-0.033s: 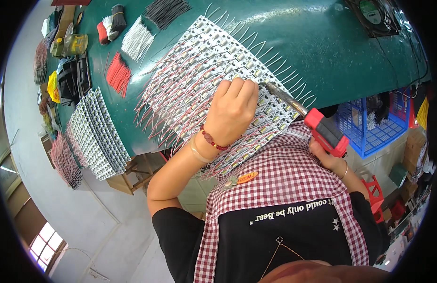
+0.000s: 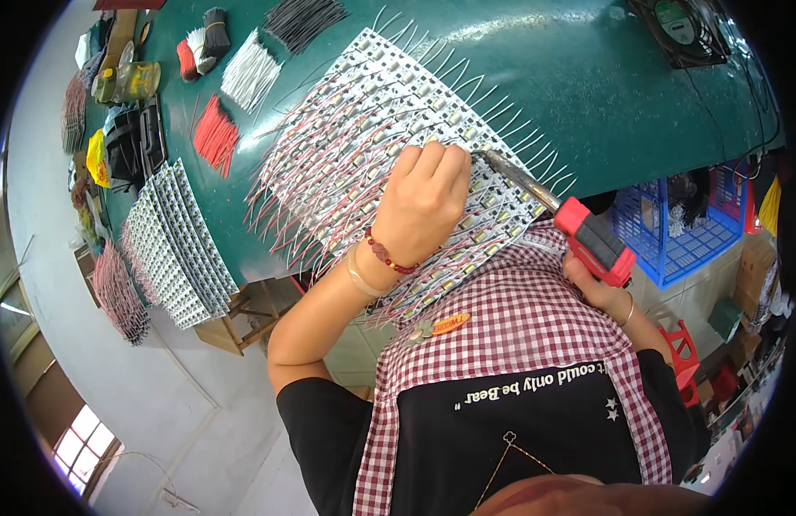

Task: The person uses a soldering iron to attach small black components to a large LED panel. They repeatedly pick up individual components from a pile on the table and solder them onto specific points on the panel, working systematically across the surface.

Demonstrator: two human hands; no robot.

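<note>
A panel of white circuit boards [image 2: 364, 77] slants across the green table's front edge, with white wires along its far right side and red wires on its left. Over its middle rests my left hand [image 2: 425, 193], closed, the fingertips pinched down against the boards. What they hold is hidden, though a thin dark line shows beside them. My right hand [image 2: 591, 284], partly hidden, grips a soldering iron [image 2: 594, 241] by its red and black handle. The iron's dark tip points left and reaches the boards just right of my left fingertips.
Bundles of red wires [image 2: 215, 136], white wires [image 2: 251, 70] and black wires [image 2: 305, 23] lie on the green table [image 2: 578, 95]. More stacked boards [image 2: 179, 249] overhang its left front edge. A fan [image 2: 680, 33] stands far right; a blue crate [image 2: 673, 232] sits below the right edge.
</note>
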